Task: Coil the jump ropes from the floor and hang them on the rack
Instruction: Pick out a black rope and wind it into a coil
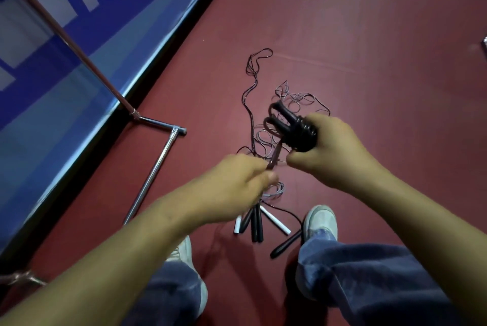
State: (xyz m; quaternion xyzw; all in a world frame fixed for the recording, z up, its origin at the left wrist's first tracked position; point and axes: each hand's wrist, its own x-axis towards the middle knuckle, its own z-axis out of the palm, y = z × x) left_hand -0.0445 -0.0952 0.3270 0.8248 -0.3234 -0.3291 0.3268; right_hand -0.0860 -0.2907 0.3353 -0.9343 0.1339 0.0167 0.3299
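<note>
Your right hand (340, 151) is wrapped around a black jump rope bundle (297, 133). Its fingers curl over two handles laid side by side, with the cord wound round them in several turns. Holding the handles together likely gives you a firm core to wind on and stops the turns slipping off. Your left hand (237, 186) is closed in a pinch on the free strand (274, 157), just below and left of the bundle, though blur at the fingertips hides exactly which fingers hold it. The strand runs straight between your hands, probably so that each wrap lies snug. The bundle is up in the air above the red floor (369, 62), over a tangle of thin cords (297, 99) not yet gathered. Nearer your feet lie loose black handles (254, 223) and a white handle (275, 220), so more ropes wait. The chrome rack (155, 167) stands to your left by the blue wall, seemingly within reach for hanging the finished coil.
</note>
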